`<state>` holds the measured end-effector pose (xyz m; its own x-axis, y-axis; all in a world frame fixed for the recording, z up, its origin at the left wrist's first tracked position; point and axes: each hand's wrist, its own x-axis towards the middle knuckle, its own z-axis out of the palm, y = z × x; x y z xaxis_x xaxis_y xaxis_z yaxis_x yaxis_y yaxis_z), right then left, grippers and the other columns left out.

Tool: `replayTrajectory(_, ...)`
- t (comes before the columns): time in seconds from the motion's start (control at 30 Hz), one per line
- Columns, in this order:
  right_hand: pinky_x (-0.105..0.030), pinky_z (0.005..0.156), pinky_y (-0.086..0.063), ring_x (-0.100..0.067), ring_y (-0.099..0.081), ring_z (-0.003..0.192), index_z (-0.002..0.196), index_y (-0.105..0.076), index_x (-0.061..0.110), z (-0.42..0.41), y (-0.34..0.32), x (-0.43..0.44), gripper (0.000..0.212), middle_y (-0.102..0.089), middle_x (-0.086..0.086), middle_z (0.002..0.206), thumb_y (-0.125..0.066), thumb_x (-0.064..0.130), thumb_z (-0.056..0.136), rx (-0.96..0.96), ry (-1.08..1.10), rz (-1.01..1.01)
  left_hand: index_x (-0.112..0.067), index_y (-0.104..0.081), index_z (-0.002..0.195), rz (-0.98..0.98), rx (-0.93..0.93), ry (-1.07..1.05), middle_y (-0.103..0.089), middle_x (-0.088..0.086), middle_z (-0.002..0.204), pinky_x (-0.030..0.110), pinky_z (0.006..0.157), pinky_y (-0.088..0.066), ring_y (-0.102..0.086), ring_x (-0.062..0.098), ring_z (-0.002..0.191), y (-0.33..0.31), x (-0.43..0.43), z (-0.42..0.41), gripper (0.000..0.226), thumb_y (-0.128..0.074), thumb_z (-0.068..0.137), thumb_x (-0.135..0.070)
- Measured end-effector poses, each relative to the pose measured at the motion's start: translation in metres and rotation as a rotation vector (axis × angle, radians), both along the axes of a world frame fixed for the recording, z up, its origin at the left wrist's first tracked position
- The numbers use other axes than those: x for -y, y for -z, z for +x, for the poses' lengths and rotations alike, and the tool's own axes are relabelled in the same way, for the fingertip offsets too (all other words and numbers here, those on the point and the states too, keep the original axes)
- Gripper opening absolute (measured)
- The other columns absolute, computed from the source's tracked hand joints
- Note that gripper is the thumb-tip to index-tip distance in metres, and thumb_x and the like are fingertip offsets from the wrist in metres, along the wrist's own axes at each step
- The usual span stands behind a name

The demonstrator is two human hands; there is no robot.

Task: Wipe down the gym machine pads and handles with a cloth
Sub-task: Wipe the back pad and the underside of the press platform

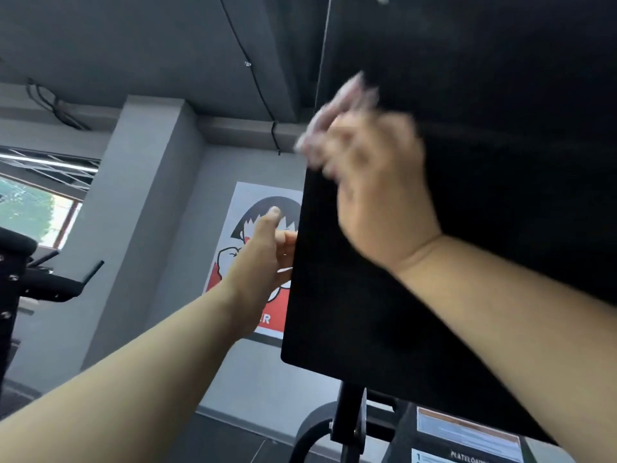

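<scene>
Your right grip (377, 195) clutches the cloth (337, 108) at 11 o'clock on the pad (350, 295); your left grip (267, 252) grasps its 9 o'clock edge.

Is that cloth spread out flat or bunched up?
Bunched up, it seems: the cloth pokes out in a wad above the right hand at the top of the pad, though motion blurs it.

Big black pad (350, 312) fills the right side of the frame, mounted on a dark metal post (349, 416) at bottom center. Blurry pale cloth (337, 111) is pressed vs its top-left corner, upper middle.
</scene>
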<state>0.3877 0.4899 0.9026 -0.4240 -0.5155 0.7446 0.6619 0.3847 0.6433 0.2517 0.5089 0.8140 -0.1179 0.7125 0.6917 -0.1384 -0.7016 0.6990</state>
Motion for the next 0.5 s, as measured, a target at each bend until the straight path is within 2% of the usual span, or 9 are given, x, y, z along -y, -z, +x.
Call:
replayTrajectory(0.1,-0.044,0.087,-0.043,-0.026,-0.048,0.107,0.104,-0.076,0.006,-0.007,0.064,-0.041,0.031,-0.071,-0.006,0.110,-0.048,0.015,0.094,0.283,0.104,-0.093,-0.018,-0.065,0.097,0.043,0.093,0.026,-0.069,0.001,0.088,0.028,0.085,-0.049,-0.062,0.012,0.082,-0.003,0.003,0.004,0.052,-0.023,0.103,-0.048)
replayTrajectory(0.17,-0.044,0.081,-0.044,-0.027,-0.052,0.103,0.102,-0.076,0.006,-0.001,0.061,-0.033,0.028,-0.071,-0.007,0.108,-0.050,0.014,0.094,0.369,0.163,-0.079,-0.017,-0.067,0.096,0.042,0.067,0.020,-0.068,0.004,0.086,0.028,0.085,-0.048,-0.061,0.015,0.083,-0.003,0.007,0.004,0.055,-0.023,0.103,-0.050)
replayTrajectory(0.2,-0.045,0.077,-0.044,-0.029,-0.051,0.100,0.104,-0.075,0.008,0.003,0.044,-0.023,0.026,-0.070,-0.008,0.109,-0.052,0.012,0.093,0.322,0.162,-0.034,-0.013,-0.070,0.099,0.032,0.027,-0.007,-0.071,0.010,0.090,0.030,0.088,-0.049,-0.063,0.017,0.086,-0.003,0.006,0.000,0.061,-0.023,0.102,-0.053)
replayTrajectory(0.27,-0.049,0.076,-0.046,-0.035,-0.053,0.096,0.107,-0.073,0.009,0.013,0.004,0.001,0.030,-0.068,-0.011,0.112,-0.050,0.004,0.089,0.055,0.082,0.046,-0.005,-0.070,0.096,0.020,-0.030,-0.033,-0.073,0.012,0.093,0.031,0.087,-0.053,-0.067,0.018,0.084,-0.004,0.011,-0.003,0.069,-0.022,0.102,-0.054)
replayTrajectory(0.33,-0.052,0.080,-0.045,-0.041,-0.055,0.097,0.111,-0.071,0.004,0.023,-0.004,0.006,0.034,-0.066,-0.015,0.116,-0.045,0.004,0.089,-0.105,-0.007,0.006,-0.010,-0.069,0.084,0.065,-0.074,-0.127,-0.073,0.005,0.081,0.033,0.081,-0.056,-0.068,0.016,0.075,-0.003,0.016,-0.001,0.059,-0.028,0.103,-0.048)
replayTrajectory(0.4,-0.051,0.080,-0.046,-0.038,-0.053,0.101,0.120,-0.069,0.003,0.018,0.034,-0.020,0.036,-0.065,-0.015,0.123,-0.044,0.009,0.094,0.029,0.084,-0.072,-0.026,-0.066,0.080,0.199,-0.186,-0.368,-0.068,-0.001,0.076,0.040,0.080,-0.056,-0.064,0.016,0.074,0.001,0.015,0.003,0.033,-0.042,0.095,-0.042)
replayTrajectory(0.43,-0.050,0.081,-0.047,-0.034,-0.052,0.103,0.121,-0.069,0.005,0.017,0.059,-0.033,0.034,-0.066,-0.012,0.123,-0.045,0.012,0.098,0.159,0.143,-0.091,-0.038,-0.065,0.082,0.257,-0.238,-0.488,-0.066,-0.012,0.078,0.039,0.079,-0.056,-0.063,0.007,0.076,0.005,0.014,0.005,0.018,-0.047,0.088,-0.036)
replayTrajectory(0.5,-0.044,0.082,-0.046,-0.026,-0.050,0.103,0.115,-0.073,0.008,0.025,0.073,-0.036,0.037,-0.070,-0.007,0.116,-0.039,0.020,0.106,0.340,0.209,-0.103,-0.057,-0.056,0.100,0.413,-0.271,-0.660,-0.061,-0.027,0.096,0.022,0.083,-0.052,-0.059,-0.007,0.093,0.014,0.020,0.009,0.041,-0.054,0.087,-0.018)
